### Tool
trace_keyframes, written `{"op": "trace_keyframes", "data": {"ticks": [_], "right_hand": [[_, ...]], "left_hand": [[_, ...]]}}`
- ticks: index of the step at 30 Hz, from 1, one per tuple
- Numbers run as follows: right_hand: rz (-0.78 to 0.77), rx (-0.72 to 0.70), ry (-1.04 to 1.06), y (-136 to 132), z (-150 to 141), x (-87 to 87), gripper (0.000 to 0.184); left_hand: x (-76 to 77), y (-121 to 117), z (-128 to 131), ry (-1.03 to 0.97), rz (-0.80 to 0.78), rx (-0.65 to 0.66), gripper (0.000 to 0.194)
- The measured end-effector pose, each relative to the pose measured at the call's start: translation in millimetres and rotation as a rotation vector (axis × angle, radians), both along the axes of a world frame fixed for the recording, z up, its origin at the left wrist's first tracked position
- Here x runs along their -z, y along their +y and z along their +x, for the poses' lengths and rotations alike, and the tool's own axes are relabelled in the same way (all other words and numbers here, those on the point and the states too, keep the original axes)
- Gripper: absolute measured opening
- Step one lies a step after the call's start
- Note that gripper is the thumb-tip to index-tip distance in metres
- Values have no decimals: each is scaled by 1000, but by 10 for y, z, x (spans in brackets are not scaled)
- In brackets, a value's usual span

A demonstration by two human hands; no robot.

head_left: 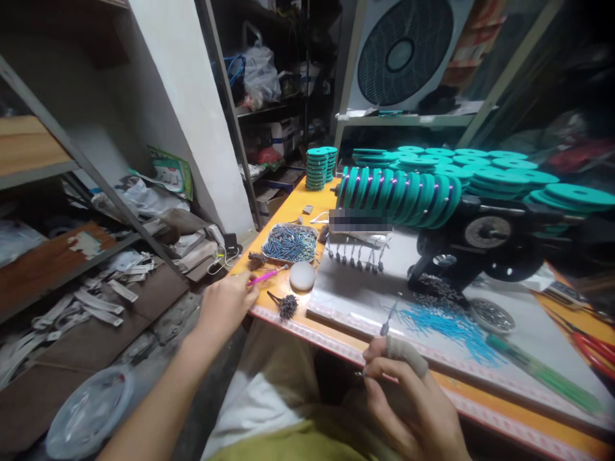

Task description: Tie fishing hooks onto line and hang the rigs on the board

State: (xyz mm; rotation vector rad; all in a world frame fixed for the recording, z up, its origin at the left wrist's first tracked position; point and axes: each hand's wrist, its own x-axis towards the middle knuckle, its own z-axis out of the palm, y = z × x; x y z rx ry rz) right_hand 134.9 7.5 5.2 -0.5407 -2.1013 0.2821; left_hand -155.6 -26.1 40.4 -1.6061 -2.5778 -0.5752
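My left hand (229, 302) is at the table's left edge, its fingers closed around a slim pink pen-like tool (264, 277). The tool's tip points toward a round whitish lid-like disc (302, 276). Close by lie a bundle of dark-tipped pieces (288, 307) and a tray (267, 255) of small blue and dark parts. Over the front edge, my right hand (413, 397) pinches a small metallic piece (359, 374), too small to name. Grey wrapping (407, 354) covers one finger. A thin grey piece with a thicker dark end (386, 325) rises beside the fingertips; whether it is held is unclear.
A black machine (490, 240) carries a row of green discs (398, 195) at the board's back. More green discs (504, 160) are stacked behind. Blue strips (446, 326), a round dish (492, 315), a green-handled tool (542, 371) and red-handled pliers (593, 351) lie to the right.
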Motion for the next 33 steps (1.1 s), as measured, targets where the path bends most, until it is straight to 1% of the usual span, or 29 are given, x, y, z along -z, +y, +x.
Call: {"op": "trace_keyframes", "data": {"ticks": [2,4,5,6,7,8,9,10,12,14,15,17,19,21,23,26,27,29,33], "right_hand": [[-2,13,11,1,-5,-8,5],[-9,21,19,-2,-23,-28,5],[-18,22,23,-6,-34,-40,5],[-28,24,30,-12,-45,-50,4],[-38,28,35,-18,-55,-58,4],[-46,33,42,-25,-64,-64,3],[-56,44,49,-32,-69,-67,2],[-67,61,57,-39,-71,-68,2],[-93,97,70,-52,-62,-64,2],[-124,130,83,-63,-41,-59,3],[-135,143,90,-69,-27,-57,3],[-150,156,108,-79,0,-54,4],[-167,140,112,-92,23,-47,4],[-183,100,101,-104,42,-36,5],[-196,79,96,-112,59,-20,7],[-215,125,116,-111,85,3,7],[-221,150,124,-108,91,9,6],[-233,191,144,-100,96,15,6],[-276,203,193,-105,79,19,8]], "left_hand": [[-38,-142,-32,-7,75,-92,13],[-47,-324,-1,-76,197,-163,8],[-30,-414,49,-231,337,-177,7],[3,-496,124,-448,434,-129,15],[51,-564,221,-689,479,-35,21],[111,-614,337,-929,457,60,25],[176,-643,466,-1147,396,123,27],[241,-654,602,-1322,323,168,28],[353,-629,870,-1541,218,206,29],[424,-574,1095,-1675,110,240,30],[445,-547,1184,-1706,71,258,30],[475,-510,1308,-1698,22,306,27],[503,-492,1377,-1614,-32,352,27],[538,-479,1417,-1497,-79,386,34],[576,-457,1450,-1429,-52,397,30],[613,-412,1500,-1470,62,376,18],[616,-401,1514,-1481,88,370,18],[611,-391,1531,-1453,91,381,21],[596,-402,1546,-1341,79,403,27]]}}
